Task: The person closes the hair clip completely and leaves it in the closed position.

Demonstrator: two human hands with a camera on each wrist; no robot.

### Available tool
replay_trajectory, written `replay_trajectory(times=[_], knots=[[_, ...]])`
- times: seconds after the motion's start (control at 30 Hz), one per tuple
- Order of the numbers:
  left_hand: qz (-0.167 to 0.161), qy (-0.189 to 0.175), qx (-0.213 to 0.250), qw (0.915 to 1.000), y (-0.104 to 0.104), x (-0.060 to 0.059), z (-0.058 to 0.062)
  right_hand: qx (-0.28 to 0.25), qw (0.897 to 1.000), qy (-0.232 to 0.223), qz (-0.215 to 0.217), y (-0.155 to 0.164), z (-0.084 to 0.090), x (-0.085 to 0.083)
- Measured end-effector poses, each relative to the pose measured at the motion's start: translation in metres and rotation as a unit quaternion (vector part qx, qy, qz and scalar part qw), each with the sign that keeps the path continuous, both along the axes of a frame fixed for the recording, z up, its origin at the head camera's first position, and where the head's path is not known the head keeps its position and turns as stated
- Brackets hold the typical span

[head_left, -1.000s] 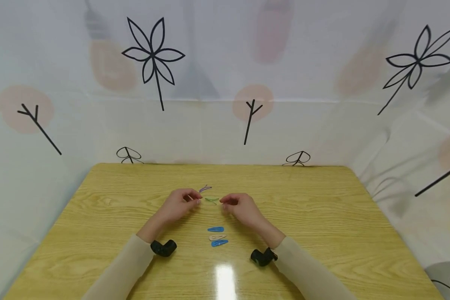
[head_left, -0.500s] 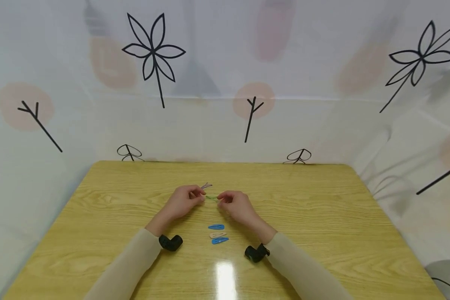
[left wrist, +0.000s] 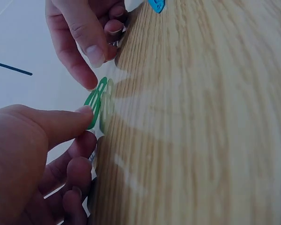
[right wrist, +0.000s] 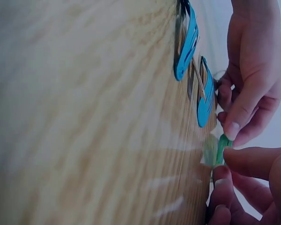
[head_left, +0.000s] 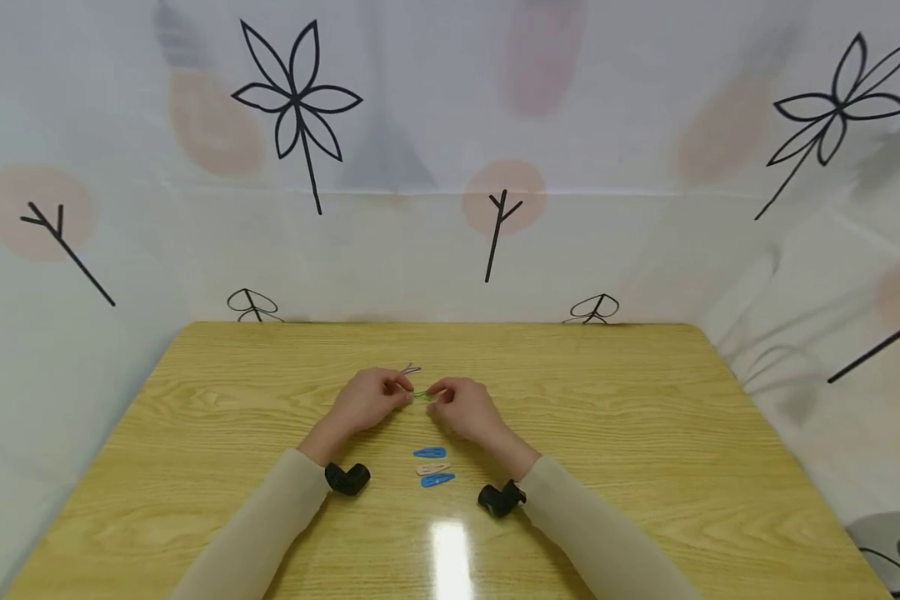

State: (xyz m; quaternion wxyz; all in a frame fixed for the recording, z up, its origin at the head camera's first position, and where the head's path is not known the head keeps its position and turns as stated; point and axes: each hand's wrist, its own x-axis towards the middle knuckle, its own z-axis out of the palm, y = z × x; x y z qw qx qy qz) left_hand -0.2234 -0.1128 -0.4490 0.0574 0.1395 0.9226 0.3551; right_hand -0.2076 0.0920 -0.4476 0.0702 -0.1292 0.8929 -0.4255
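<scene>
Green clip (head_left: 421, 394) has its long axis sideways, left hand (head_left: 367, 399) pinching it, right hand (head_left: 467, 409) loosely spread.

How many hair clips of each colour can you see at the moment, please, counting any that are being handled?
Blue clips: 2
Beige clip: 1
Green clip: 1
Purple clip, partly hidden: 1
Total in view: 5
</scene>
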Motion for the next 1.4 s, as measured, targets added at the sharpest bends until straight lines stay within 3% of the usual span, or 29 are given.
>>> replay_trajectory(times=[0.3, 0.7, 0.87, 1.23, 1.4], knots=[[0.001, 0.016, -0.020, 0.9997, -0.003, 0.000, -0.003, 0.024, 1.000, 0.018, 0.003, -0.005, 0.000, -0.002], [0.003, -0.006, 0.051, 0.9987, -0.001, 0.005, 0.000, -0.009, 1.000, 0.018, -0.018, -0.001, 0.003, 0.002], [-0.003, -0.005, 0.064, 0.9980, 0.004, 0.009, 0.006, -0.021, 0.999, 0.011, -0.042, 0.003, 0.005, 0.002], [-0.023, 0.008, 0.091, 0.9955, 0.008, 0.016, 0.013, -0.079, 0.989, -0.078, -0.097, 0.004, 0.012, 0.002], [-0.023, 0.044, 0.089, 0.9948, 0.008, 0.016, 0.009, -0.115, 0.983, -0.102, -0.100, 0.005, 0.012, 0.003]])
